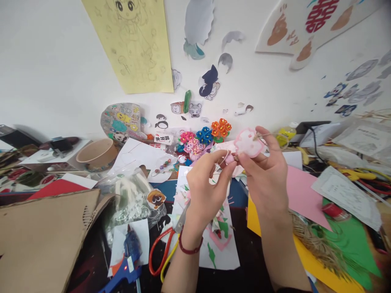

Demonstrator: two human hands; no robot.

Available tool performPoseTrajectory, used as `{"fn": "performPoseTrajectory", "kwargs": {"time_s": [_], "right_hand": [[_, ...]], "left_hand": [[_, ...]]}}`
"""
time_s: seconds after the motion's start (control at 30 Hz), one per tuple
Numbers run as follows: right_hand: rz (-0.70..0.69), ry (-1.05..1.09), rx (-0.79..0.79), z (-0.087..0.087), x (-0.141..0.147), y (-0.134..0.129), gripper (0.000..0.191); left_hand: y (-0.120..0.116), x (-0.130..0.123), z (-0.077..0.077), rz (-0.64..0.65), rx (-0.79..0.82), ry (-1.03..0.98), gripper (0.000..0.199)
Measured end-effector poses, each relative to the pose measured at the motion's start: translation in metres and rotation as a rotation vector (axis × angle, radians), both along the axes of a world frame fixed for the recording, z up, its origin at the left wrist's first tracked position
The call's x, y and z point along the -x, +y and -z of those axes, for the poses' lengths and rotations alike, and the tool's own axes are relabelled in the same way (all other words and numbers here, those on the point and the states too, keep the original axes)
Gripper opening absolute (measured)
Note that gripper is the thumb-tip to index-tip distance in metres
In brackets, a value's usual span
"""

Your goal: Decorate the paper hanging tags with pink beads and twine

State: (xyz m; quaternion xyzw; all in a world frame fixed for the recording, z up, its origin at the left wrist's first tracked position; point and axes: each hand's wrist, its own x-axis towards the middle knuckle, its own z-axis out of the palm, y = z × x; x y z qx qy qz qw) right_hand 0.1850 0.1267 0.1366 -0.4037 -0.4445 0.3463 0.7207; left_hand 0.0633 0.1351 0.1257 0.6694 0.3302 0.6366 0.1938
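Note:
My left hand is closed, its thumb and index finger pinching a small pink bead with a thin string at it. Close beside it, my right hand is closed on a white paper cutout with a scalloped pink edge, which is tilted up. A thin cord runs by the right fingers. Below the left wrist lie scissors with red and yellow handles. Under both hands, a white sheet carries green and pink paper scraps.
A blue glue gun with a lit red light rests on white paper at front left. Cardboard covers the left side. Bright craft flowers stand by the wall. Twine and coloured paper lie at right.

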Motion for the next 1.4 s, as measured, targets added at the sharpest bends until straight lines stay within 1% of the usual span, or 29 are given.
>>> {"fn": "performPoseTrajectory", "kwargs": {"time_s": [0.07,0.13,0.33,0.47,0.53,0.6,0.73,0.83,0.93,1.0,1.13,1.23,1.33,1.4], "right_hand": [[-0.001,-0.016,-0.018,0.000,-0.001,0.000,0.068],[-0.006,-0.028,-0.030,0.001,-0.003,0.001,0.071],[-0.029,-0.010,-0.066,-0.003,-0.005,0.001,0.077],[0.026,-0.061,-0.141,-0.005,-0.005,-0.001,0.074],[0.049,-0.094,-0.196,-0.005,-0.006,-0.001,0.074],[0.040,-0.118,-0.229,-0.005,-0.009,-0.002,0.077],[-0.060,-0.153,-0.230,-0.007,-0.018,-0.004,0.087],[-0.096,-0.149,-0.225,-0.008,-0.022,-0.005,0.089],[-0.077,-0.154,-0.210,-0.007,-0.024,-0.004,0.091],[-0.076,-0.164,-0.213,-0.006,-0.026,-0.001,0.092],[-0.131,-0.185,-0.235,-0.007,-0.027,0.003,0.083],[-0.159,-0.217,-0.201,-0.011,-0.027,0.002,0.073],[-0.115,-0.229,-0.190,-0.012,-0.027,0.001,0.063],[-0.061,-0.214,-0.222,-0.012,-0.027,0.001,0.060]], "left_hand": [[0.000,0.001,0.000,0.062,0.111,-0.048,0.020],[-0.001,0.002,0.000,0.101,0.173,-0.083,0.021],[-0.002,0.002,-0.002,0.155,0.184,-0.115,0.021],[-0.002,0.001,-0.002,0.206,0.218,-0.163,0.019],[-0.001,0.001,-0.003,0.275,0.258,-0.216,0.018],[0.000,0.000,-0.003,0.373,0.320,-0.287,0.017],[0.004,-0.002,-0.001,0.567,0.429,-0.397,0.022],[0.006,-0.005,0.001,0.658,0.516,-0.449,0.028],[0.007,-0.007,0.001,0.747,0.587,-0.506,0.028],[0.007,-0.008,0.000,0.808,0.624,-0.517,0.032],[0.009,-0.010,0.002,0.875,0.732,-0.500,0.040],[0.010,-0.013,0.005,0.891,0.782,-0.506,0.045],[0.011,-0.015,0.007,0.902,0.803,-0.509,0.046],[0.011,-0.016,0.007,0.913,0.821,-0.512,0.046]]}}
